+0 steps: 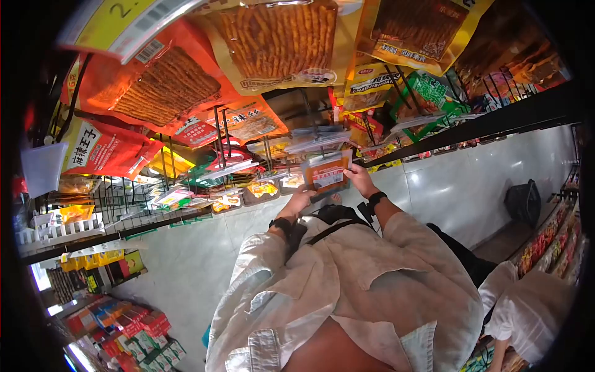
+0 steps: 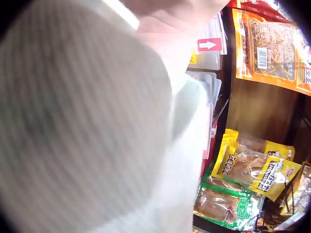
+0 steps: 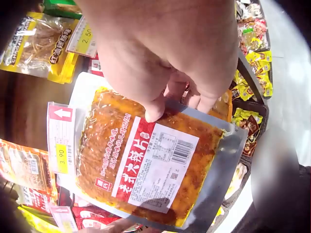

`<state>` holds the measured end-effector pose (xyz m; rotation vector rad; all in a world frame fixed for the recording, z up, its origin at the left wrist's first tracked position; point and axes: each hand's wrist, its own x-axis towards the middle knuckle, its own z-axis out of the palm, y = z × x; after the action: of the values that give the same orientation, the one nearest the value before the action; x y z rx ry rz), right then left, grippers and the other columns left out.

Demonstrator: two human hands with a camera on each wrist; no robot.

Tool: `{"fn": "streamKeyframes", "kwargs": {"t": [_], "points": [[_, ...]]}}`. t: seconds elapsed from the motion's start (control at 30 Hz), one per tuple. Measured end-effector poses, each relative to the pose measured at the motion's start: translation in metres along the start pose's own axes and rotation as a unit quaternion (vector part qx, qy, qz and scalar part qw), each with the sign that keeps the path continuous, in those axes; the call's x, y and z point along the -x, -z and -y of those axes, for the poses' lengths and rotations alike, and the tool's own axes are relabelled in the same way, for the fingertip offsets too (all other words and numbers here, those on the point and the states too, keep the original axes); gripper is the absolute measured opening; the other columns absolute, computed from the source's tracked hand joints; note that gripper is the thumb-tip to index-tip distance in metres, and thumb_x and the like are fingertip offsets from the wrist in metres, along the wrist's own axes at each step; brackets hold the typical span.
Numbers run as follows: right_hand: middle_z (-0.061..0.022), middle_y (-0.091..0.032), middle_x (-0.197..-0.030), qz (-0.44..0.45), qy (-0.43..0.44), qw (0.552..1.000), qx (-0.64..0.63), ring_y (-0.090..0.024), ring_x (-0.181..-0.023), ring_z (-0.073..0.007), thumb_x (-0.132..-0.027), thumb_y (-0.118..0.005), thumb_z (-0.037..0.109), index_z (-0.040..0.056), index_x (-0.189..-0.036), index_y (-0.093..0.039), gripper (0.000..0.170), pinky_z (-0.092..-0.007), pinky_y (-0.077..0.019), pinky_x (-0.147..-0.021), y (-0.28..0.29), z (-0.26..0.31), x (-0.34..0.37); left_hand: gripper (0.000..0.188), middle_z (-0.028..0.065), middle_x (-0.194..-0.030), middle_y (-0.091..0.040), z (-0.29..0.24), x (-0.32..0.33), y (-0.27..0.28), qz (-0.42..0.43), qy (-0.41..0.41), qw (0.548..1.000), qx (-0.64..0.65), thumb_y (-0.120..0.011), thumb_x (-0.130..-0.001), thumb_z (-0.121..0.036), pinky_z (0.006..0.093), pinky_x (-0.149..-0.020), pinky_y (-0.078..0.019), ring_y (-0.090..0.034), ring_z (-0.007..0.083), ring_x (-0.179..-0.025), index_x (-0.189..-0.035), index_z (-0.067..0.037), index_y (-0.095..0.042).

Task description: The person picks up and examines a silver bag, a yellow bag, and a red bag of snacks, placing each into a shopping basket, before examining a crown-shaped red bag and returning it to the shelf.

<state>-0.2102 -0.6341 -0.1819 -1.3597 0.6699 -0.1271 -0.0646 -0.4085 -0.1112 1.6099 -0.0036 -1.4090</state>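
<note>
A flat clear packet of orange-brown spicy snack slices (image 3: 146,160) is held up between both hands, its white and red label with a barcode facing up. My right hand (image 1: 361,180) pinches the packet's edge, the thumb (image 3: 155,108) lying on its front and the other fingers behind. At the opposite side, my left hand (image 1: 299,201) grips the packet near its lower left corner. In the left wrist view a sleeve (image 2: 87,116) covers much of the frame, and only a blurred part of the left hand (image 2: 170,24) shows.
Hanging snack bags (image 1: 279,43) crowd the rack in front, with price tags (image 3: 61,136) on its hooks. Below run trays of small packets (image 1: 260,189). A dark bin (image 1: 522,201) stands on the tiled floor (image 1: 427,186); another person in white (image 1: 533,310) is at the lower right.
</note>
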Motion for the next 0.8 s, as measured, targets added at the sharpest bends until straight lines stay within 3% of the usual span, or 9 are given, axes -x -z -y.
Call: {"fn": "streamKeyframes", "kwargs": {"t": [0.03, 0.23, 0.33, 0.53, 0.63, 0.67, 0.7, 0.73, 0.8], "points": [[-0.0022, -0.067, -0.105, 0.001, 0.007, 1.000, -0.008, -0.058, -0.096, -0.0102, -0.096, -0.061, 0.015, -0.0018, -0.113, -0.064, 0.024, -0.0278, -0.0460, -0.088, 0.002, -0.003, -0.003, 0.048, 0.0030, -0.107, -0.065, -0.004, 0.003, -0.004, -0.023, -0.018, 0.999, 0.014, -0.059, -0.089, -0.015, 0.0268, -0.065, -0.0428, -0.055, 0.0111, -0.081, -0.135, -0.007, -0.051], [-0.0040, -0.068, -0.102, -0.011, -0.007, 1.000, 0.025, -0.059, -0.093, -0.0109, -0.095, -0.063, 0.017, -0.0032, -0.111, -0.065, 0.025, -0.0278, -0.0466, -0.085, 0.003, 0.014, -0.012, 0.053, 0.0023, -0.103, -0.064, 0.002, -0.007, -0.001, 0.003, -0.040, 0.999, 0.013, -0.059, -0.089, -0.016, 0.0263, -0.062, -0.0428, -0.053, 0.0105, -0.077, -0.140, -0.010, -0.045], [-0.0056, -0.069, -0.100, -0.020, 0.010, 1.000, 0.003, -0.060, -0.091, -0.0119, -0.095, -0.063, 0.016, -0.0035, -0.111, -0.065, 0.026, -0.0285, -0.0474, -0.083, -0.001, 0.002, -0.021, 0.075, 0.0052, -0.132, -0.060, 0.003, -0.008, 0.006, 0.020, 0.005, 1.000, 0.000, -0.060, -0.093, -0.023, 0.0452, -0.102, -0.0369, -0.048, 0.0202, -0.128, -0.157, -0.018, -0.021], [-0.0049, -0.068, -0.097, -0.081, -0.018, 0.995, 0.047, -0.060, -0.089, -0.0119, -0.094, -0.064, 0.016, -0.0003, -0.109, -0.066, 0.022, -0.0284, -0.0478, -0.081, -0.008, -0.001, -0.031, 0.082, 0.0058, -0.135, -0.059, 0.004, -0.010, 0.009, 0.038, -0.024, 0.999, 0.026, -0.062, -0.091, -0.024, 0.0421, -0.097, -0.0405, -0.050, 0.0210, -0.128, -0.159, -0.016, -0.015], [-0.0036, -0.068, -0.091, -0.156, -0.054, 0.976, 0.141, -0.061, -0.085, -0.0129, -0.091, -0.068, 0.021, 0.0040, -0.106, -0.066, 0.023, -0.0303, -0.0487, -0.078, -0.015, 0.006, -0.041, 0.082, 0.0038, -0.130, -0.061, 0.004, -0.007, 0.006, -0.013, -0.019, 1.000, -0.008, -0.063, -0.091, -0.026, 0.0380, -0.092, -0.0435, -0.052, 0.0185, -0.122, -0.159, -0.015, -0.017], [-0.0075, -0.070, -0.085, -0.155, 0.020, 0.986, 0.065, -0.064, -0.079, -0.0171, -0.084, -0.074, 0.027, 0.0036, -0.098, -0.067, 0.028, -0.0349, -0.0497, -0.072, -0.006, -0.048, -0.070, 0.078, 0.0020, -0.123, -0.062, 0.007, -0.002, 0.009, -0.025, -0.036, 0.999, -0.014, -0.063, -0.090, -0.026, 0.0356, -0.087, -0.0457, -0.053, 0.0158, -0.115, -0.157, -0.014, -0.025], [-0.0087, -0.071, -0.090, -0.174, -0.001, 0.967, 0.184, -0.066, -0.085, -0.0222, -0.083, -0.075, 0.037, 0.0050, -0.104, -0.067, 0.039, -0.0361, -0.0507, -0.078, -0.001, -0.064, -0.085, 0.072, 0.0026, -0.118, -0.063, 0.016, -0.006, 0.017, -0.034, -0.042, 0.998, -0.027, -0.062, -0.090, -0.025, 0.0326, -0.076, -0.0469, -0.055, 0.0150, -0.100, -0.153, -0.011, -0.031], [-0.0118, -0.071, -0.097, -0.142, 0.012, 0.978, 0.150, -0.067, -0.089, -0.0261, -0.081, -0.076, 0.043, 0.0048, -0.115, -0.064, 0.053, -0.0364, -0.0507, -0.085, -0.009, -0.024, -0.060, 0.066, 0.0031, -0.113, -0.064, 0.026, -0.008, 0.029, -0.041, -0.046, 0.997, -0.041, -0.061, -0.089, -0.023, 0.0296, -0.066, -0.0482, -0.057, 0.0142, -0.084, -0.150, -0.008, -0.038], [-0.0139, -0.071, -0.103, -0.219, 0.019, 0.955, 0.198, -0.065, -0.098, -0.0241, -0.082, -0.076, 0.039, 0.0006, -0.105, -0.067, 0.046, -0.0372, -0.0480, -0.084, -0.001, -0.053, -0.064, 0.049, 0.0027, -0.104, -0.064, 0.028, 0.002, 0.051, -0.022, -0.023, 1.000, 0.001, -0.059, -0.091, -0.022, 0.0293, -0.064, -0.0487, -0.057, 0.0122, -0.079, -0.137, -0.007, -0.050]]}}
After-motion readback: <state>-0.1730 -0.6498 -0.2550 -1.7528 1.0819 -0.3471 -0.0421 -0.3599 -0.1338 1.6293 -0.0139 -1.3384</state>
